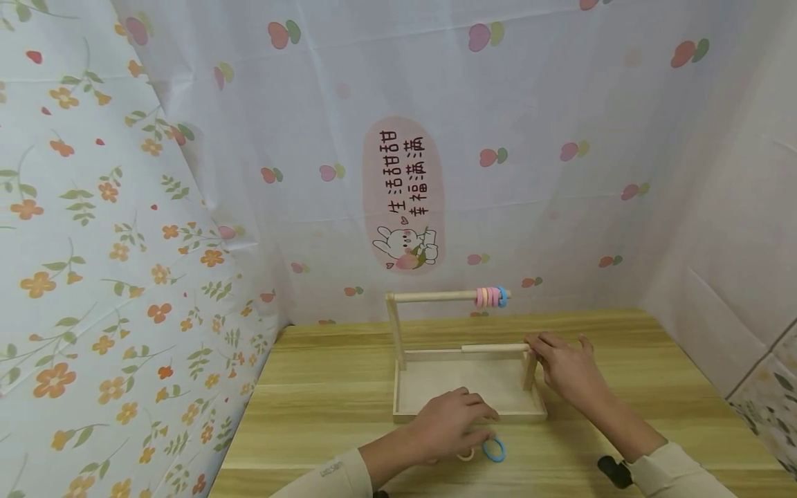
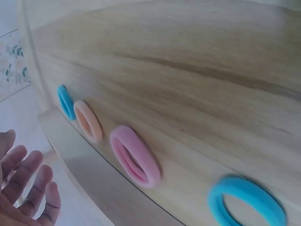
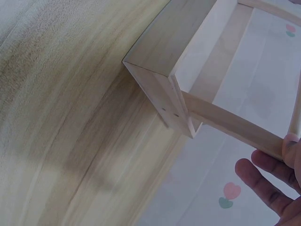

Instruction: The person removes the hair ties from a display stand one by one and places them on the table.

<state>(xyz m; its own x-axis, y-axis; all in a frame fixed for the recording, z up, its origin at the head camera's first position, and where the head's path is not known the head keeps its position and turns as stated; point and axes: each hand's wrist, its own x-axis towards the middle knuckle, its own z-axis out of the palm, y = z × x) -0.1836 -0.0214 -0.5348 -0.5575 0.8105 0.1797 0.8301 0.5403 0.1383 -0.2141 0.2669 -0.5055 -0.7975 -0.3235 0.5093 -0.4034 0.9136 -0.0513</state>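
Note:
A wooden rack [image 1: 470,417] with a tray base stands on the table. My right hand [image 1: 563,363] grips the top of its short post [image 1: 529,373], where the lower rod [image 1: 495,348] joins; in the right wrist view the thumb and a finger lie on the post's end. Over the tray's front edge hovers my left hand [image 1: 451,422], fingers loosely extended and holding nothing. Below it on the table lie a blue hair tie [image 2: 247,188], a pink hair tie [image 2: 148,160], a peach hair tie [image 2: 94,123] and another blue hair tie [image 2: 66,101], in a row along the tray.
Several pink, peach and blue hair ties [image 1: 488,297] hang near the free end of the upper rod [image 1: 432,297], held up by the tall left post [image 1: 396,328]. A patterned cloth [image 1: 548,207] hangs behind the table. Near the right sleeve is a black object [image 1: 614,472].

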